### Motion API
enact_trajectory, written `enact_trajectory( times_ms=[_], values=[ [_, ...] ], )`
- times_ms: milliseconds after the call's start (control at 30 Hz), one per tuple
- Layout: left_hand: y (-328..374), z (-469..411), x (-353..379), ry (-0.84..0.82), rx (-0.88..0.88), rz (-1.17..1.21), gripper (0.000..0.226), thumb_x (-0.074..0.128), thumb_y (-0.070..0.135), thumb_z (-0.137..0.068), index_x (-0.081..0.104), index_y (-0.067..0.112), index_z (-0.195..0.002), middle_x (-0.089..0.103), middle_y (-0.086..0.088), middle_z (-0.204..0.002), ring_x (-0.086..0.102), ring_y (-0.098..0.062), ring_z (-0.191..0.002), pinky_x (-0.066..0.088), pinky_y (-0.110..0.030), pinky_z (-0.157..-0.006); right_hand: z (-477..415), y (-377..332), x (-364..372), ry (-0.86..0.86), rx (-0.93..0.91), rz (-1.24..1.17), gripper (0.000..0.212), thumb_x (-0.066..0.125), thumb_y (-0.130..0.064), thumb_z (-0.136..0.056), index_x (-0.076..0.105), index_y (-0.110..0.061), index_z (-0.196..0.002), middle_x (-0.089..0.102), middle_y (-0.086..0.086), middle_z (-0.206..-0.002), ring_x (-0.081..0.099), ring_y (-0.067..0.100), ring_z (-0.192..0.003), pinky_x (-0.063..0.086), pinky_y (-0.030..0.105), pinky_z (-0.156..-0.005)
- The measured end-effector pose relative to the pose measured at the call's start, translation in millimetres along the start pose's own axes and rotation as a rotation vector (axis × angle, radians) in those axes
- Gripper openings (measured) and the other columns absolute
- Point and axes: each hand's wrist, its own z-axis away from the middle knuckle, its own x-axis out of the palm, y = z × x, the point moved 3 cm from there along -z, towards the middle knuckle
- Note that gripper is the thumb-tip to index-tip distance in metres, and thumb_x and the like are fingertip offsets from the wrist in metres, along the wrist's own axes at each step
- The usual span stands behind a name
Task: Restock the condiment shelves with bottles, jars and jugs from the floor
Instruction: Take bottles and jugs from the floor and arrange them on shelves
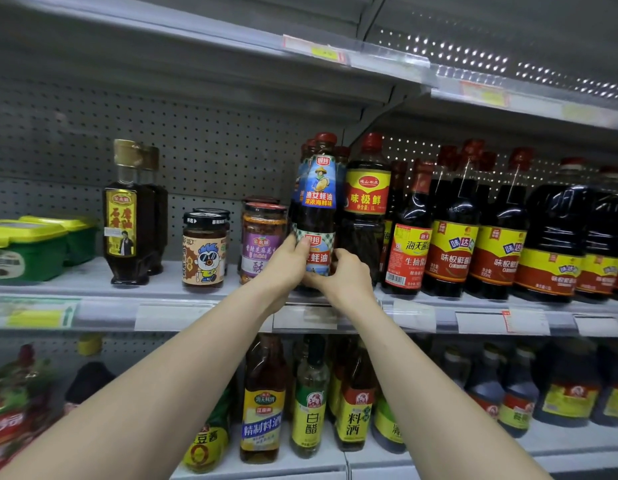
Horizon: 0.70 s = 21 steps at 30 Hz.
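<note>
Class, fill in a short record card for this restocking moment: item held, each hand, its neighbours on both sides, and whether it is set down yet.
Item held: oyster sauce bottle, blue label, red cap, upright
Left hand: grips the bottle's lower left side
Right hand: grips its lower right side
Left neighbour: purple-labelled jar
Right neighbour: large soy sauce bottle, red and yellow label
Place: middle shelf
Set down: cannot tell; the hands hide the base

The dark oyster sauce bottle (pixel 316 216) has a red cap (pixel 325 137), blue label (pixel 319 188) and green-checked band (pixel 316 233).
</note>
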Motion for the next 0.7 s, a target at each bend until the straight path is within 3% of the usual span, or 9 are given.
enact_trajectory(
  times_ms=[233, 367, 467, 700],
  values=[
    [-0.5, 6.9, -3.3, 0.006, -0.017, -0.072, 0.032, 0.039, 0.019, -0.106, 0.052, 0.01, -0.134, 0.064, -0.012, -0.124, 0.062, -0.024, -0.114, 0.049, -0.044, -0.103, 1.3, -1.1, 0.1, -0.01, 0.007, 0.027, 0.055, 0.084, -0.04, -0.078, 0.062, -0.016, -0.123, 0.069, 0.002, -0.114, 0.064, 0.019, -0.104, 0.047, 0.029, -0.079],
    [2.9, 15.6, -6.2, -0.021, -0.001, -0.096, 0.033, 0.039, 0.012, -0.105, 0.051, 0.012, -0.136, 0.063, -0.01, -0.124, 0.061, -0.021, -0.113, 0.051, -0.035, -0.095, 1.4, -2.8, -2.0, -0.074, -0.003, 0.038, 0.055, 0.082, -0.039, -0.08, 0.06, -0.016, -0.125, 0.068, 0.004, -0.117, 0.064, 0.021, -0.106, 0.053, 0.038, -0.093],
    [3.1, 22.0, -9.5, -0.041, 0.003, -0.123, 0.036, 0.041, 0.008, -0.104, 0.049, 0.011, -0.138, 0.062, -0.01, -0.126, 0.059, -0.022, -0.117, 0.049, -0.039, -0.102, 3.1, -3.2, -2.8, -0.092, -0.004, 0.053, 0.056, 0.082, -0.04, -0.081, 0.059, -0.016, -0.127, 0.067, 0.003, -0.119, 0.064, 0.021, -0.108, 0.053, 0.04, -0.096],
    [8.0, 43.5, -11.1, -0.054, 0.081, -0.223, 0.041, 0.046, 0.005, -0.101, 0.047, 0.014, -0.141, 0.061, -0.003, -0.129, 0.056, -0.016, -0.121, 0.045, -0.038, -0.107, 15.4, -5.5, -5.3, 0.05, -0.025, 0.02, 0.062, 0.082, -0.035, -0.081, 0.054, -0.017, -0.133, 0.066, 0.003, -0.124, 0.063, 0.023, -0.114, 0.051, 0.038, -0.096]
  ],
)
